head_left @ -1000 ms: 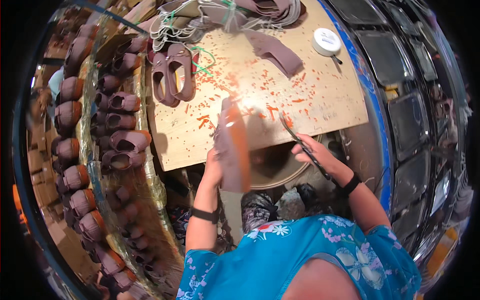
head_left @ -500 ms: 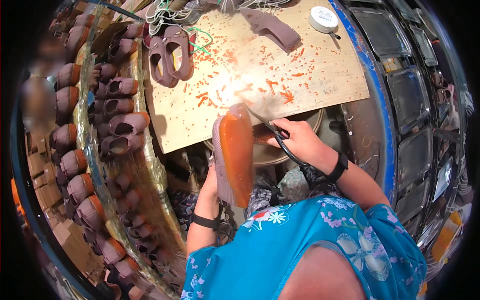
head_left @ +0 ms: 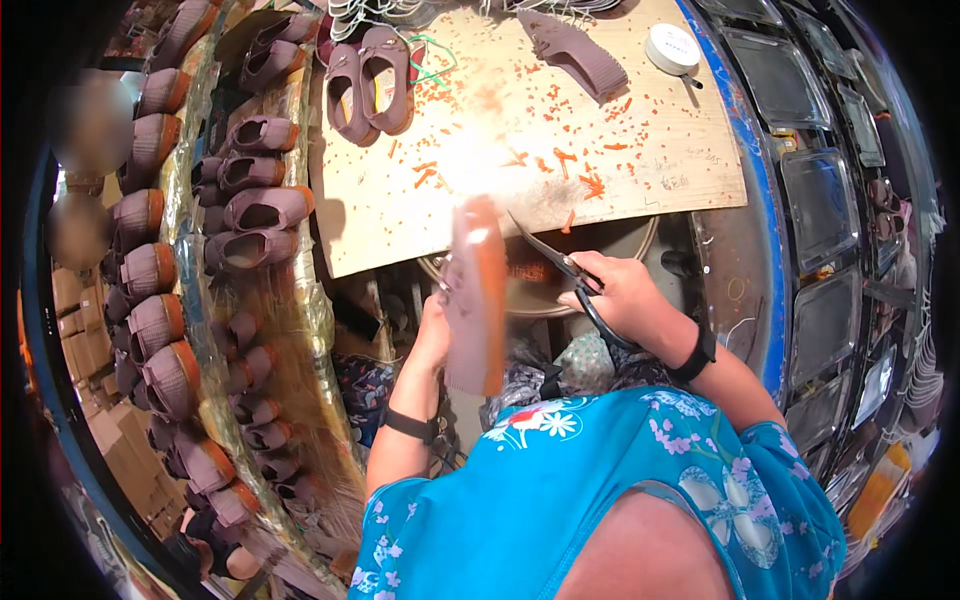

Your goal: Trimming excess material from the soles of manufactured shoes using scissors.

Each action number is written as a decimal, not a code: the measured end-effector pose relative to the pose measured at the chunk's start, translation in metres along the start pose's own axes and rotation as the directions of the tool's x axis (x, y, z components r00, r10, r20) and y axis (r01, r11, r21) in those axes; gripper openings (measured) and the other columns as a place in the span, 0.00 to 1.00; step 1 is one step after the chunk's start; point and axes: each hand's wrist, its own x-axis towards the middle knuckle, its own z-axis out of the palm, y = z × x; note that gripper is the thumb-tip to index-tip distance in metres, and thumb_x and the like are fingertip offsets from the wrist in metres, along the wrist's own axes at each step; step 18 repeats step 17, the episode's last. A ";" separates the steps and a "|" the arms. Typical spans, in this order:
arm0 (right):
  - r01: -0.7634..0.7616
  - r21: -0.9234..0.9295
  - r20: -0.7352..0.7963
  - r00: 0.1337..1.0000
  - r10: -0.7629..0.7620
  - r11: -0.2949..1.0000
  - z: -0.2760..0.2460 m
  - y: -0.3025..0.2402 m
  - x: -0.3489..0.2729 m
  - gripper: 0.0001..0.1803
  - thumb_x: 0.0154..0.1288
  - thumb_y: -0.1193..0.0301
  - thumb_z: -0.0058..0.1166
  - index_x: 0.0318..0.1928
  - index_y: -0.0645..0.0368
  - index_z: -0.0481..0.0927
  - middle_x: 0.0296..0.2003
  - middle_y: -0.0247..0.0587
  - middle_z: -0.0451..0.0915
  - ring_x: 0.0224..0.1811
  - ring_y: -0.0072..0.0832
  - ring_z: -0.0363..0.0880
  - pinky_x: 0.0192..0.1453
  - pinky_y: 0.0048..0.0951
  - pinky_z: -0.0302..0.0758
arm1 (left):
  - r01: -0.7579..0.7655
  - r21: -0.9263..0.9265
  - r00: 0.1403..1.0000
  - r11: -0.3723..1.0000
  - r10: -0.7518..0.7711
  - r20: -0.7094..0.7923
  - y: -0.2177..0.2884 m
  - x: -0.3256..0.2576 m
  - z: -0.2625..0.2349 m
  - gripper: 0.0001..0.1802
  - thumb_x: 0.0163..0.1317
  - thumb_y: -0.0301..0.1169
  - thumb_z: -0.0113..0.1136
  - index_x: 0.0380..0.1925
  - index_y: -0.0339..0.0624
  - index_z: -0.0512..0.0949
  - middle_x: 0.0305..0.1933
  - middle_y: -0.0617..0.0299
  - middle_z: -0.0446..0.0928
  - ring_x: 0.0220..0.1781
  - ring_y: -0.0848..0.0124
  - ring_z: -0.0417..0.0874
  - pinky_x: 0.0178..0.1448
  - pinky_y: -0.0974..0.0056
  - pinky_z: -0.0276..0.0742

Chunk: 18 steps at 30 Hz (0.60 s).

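My left hand (head_left: 434,325) is closed round a mauve shoe (head_left: 476,300), held upright with its orange sole turned to the right; it is smeared by motion, and most of my fingers are hidden behind it. In my right hand (head_left: 622,295) is a pair of black-handled scissors (head_left: 556,255), gripped by the handles. Their blades point up and left toward the shoe's top end, a small gap apart from it. A thin orange strip (head_left: 569,222) shows at the board's edge, just above the blades.
A wooden board (head_left: 690,180) carries orange trimmings, a pair of mauve shoes (head_left: 368,85), a mauve shoe upper (head_left: 575,55) and a round white container (head_left: 673,49). Below its edge is a round basin (head_left: 640,245). Racks of shoes (head_left: 262,210) stand left, dark trays (head_left: 822,200) right.
The shoe has turned, so its side shows more and its sole less. My right hand has drawn the scissors slightly away to the right. An orange strip now shows near the blades.
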 end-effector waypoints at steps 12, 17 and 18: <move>0.145 -0.233 0.157 0.981 -0.110 0.962 -0.003 0.000 -0.012 0.29 0.39 0.60 0.66 0.44 0.53 0.73 0.29 0.41 0.73 0.37 0.38 0.75 0.37 0.37 0.72 | -0.197 -0.692 0.955 0.694 0.296 0.024 0.012 0.004 0.025 0.26 0.67 0.46 0.38 0.60 0.44 0.55 0.60 0.53 0.61 0.61 0.58 0.64 0.63 0.53 0.64; 0.179 -0.210 0.142 0.978 -0.151 0.961 0.004 0.005 -0.002 0.26 0.42 0.60 0.65 0.43 0.53 0.73 0.28 0.42 0.74 0.33 0.40 0.76 0.34 0.38 0.72 | -0.414 -0.168 0.905 0.895 0.424 0.031 0.021 0.003 0.029 0.29 0.66 0.48 0.39 0.60 0.44 0.54 0.62 0.53 0.59 0.63 0.58 0.62 0.64 0.52 0.63; 0.179 -0.210 0.142 0.978 -0.151 0.961 0.004 0.005 -0.002 0.26 0.42 0.60 0.65 0.43 0.53 0.73 0.28 0.42 0.74 0.33 0.40 0.76 0.34 0.38 0.72 | -0.414 -0.168 0.905 0.895 0.424 0.031 0.021 0.003 0.029 0.29 0.66 0.48 0.39 0.60 0.44 0.54 0.62 0.53 0.59 0.63 0.58 0.62 0.64 0.52 0.63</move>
